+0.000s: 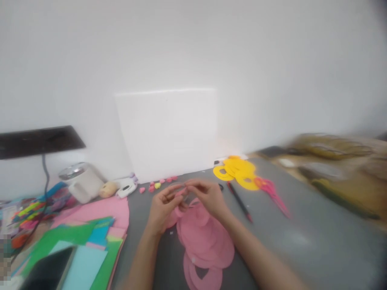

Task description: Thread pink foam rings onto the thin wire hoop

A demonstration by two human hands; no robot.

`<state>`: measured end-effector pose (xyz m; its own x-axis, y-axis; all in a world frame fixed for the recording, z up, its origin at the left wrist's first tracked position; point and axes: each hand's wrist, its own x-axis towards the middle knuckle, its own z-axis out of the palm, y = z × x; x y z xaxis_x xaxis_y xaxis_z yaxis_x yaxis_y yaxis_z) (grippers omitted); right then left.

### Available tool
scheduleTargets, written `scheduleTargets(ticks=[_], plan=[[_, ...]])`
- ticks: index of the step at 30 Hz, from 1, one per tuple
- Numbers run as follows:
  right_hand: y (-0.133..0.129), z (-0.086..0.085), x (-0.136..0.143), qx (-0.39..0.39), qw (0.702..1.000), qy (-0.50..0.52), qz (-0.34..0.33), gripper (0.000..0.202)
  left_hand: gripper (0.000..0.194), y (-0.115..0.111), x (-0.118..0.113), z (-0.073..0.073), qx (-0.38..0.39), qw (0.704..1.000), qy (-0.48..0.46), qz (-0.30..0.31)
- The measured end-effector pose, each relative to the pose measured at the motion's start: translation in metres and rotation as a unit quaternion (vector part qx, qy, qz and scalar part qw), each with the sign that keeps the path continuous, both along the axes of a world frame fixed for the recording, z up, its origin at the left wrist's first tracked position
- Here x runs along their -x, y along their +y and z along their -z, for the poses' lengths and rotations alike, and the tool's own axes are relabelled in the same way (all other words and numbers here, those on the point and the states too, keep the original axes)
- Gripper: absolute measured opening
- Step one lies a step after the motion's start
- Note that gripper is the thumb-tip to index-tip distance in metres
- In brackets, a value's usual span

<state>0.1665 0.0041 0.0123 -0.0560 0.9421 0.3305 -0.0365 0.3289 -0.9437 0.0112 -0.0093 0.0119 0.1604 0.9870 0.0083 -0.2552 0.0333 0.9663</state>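
My left hand [165, 207] and my right hand [208, 195] meet over the grey table, fingertips almost touching. Both are closed in a pinch. Between them shows a small, blurred thing with a pale curved edge and some pink; its kind is unclear. Right below lies a heap of pink paper cutouts [205, 241], rounded and overlapping. A pink cutout with a hole in it [217, 278] sticks out at the heap's near end. My wrists frame the heap on both sides.
Yellow paper cutouts [248, 179], pink scissors [273, 195] and a dark pencil [240, 201] lie to the right. Coloured paper sheets [75, 237] and a phone [50, 268] are at left. Small heart-shaped pieces [152, 186] line the back before a white board [169, 133].
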Motion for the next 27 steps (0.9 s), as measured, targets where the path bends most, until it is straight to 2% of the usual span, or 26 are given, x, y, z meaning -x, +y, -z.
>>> scheduleTargets(ticks=[3, 5, 16, 21, 27], plan=[[0.0027, -0.0014, -0.0017, 0.032, 0.999, 0.032, 0.014, 0.011, 0.026, -0.0001, -0.0004, 0.0001, 0.001, 1.0, 0.018, -0.005], [0.0039, -0.002, -0.0025, 0.05, 0.997, 0.051, 0.01, 0.015, 0.023, -0.001, -0.0013, -0.0013, 0.006, 1.0, 0.023, -0.003], [0.0034, -0.0039, -0.0037, 0.113, 0.988, 0.097, 0.035, 0.026, 0.025, -0.0027, -0.0026, -0.0015, 0.037, 0.999, 0.0, -0.009], [0.0036, -0.003, -0.0043, 0.103, 0.986, 0.129, 0.034, 0.03, 0.025, -0.0034, -0.0019, -0.0035, 0.042, 0.999, -0.009, -0.002], [0.0047, -0.002, -0.0064, 0.101, 0.991, 0.076, 0.047, 0.021, 0.025, -0.0033, -0.0016, -0.0037, 0.032, 0.999, -0.003, -0.01]])
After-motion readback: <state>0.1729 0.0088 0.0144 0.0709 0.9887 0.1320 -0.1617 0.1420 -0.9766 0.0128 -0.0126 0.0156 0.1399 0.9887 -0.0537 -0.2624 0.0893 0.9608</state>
